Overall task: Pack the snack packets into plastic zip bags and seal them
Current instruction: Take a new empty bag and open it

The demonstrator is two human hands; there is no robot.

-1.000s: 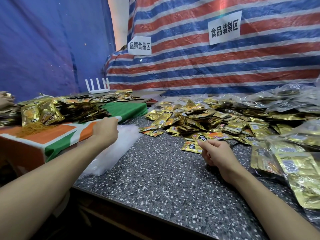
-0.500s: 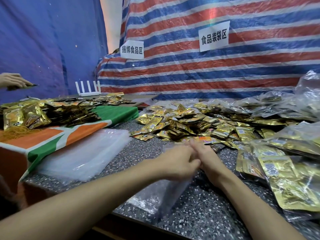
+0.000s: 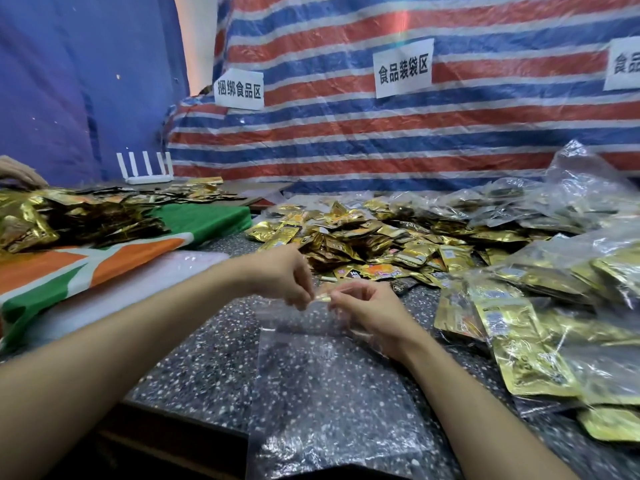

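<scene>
the fingers (image 3: pixel 300 299) of the left hand (image 3: pixel 277 275) and right hand (image 3: pixel 370 308) pinch the mouth of a clear zip bag (image 3: pixel 329 393), which lies flat on the bench (image 3: pixel 207 358) and looks empty. its thin layers may cling, so the mouth might not part, or the edge may slip free. loose snack packets (image 3: pixel 363 237) are heaped just beyond, and filled bags (image 3: pixel 540 327) hold packets at the right.

A dark speckled table (image 3: pixel 207 358) is covered at the back by a heap of gold snack packets (image 3: pixel 363 237). Filled zip bags (image 3: pixel 519 341) are piled along its right side. An empty zip bag (image 3: pixel 329 393) is spread near the front edge, and a stack of clear bags (image 3: pixel 138 289) is laid at the left.
</scene>
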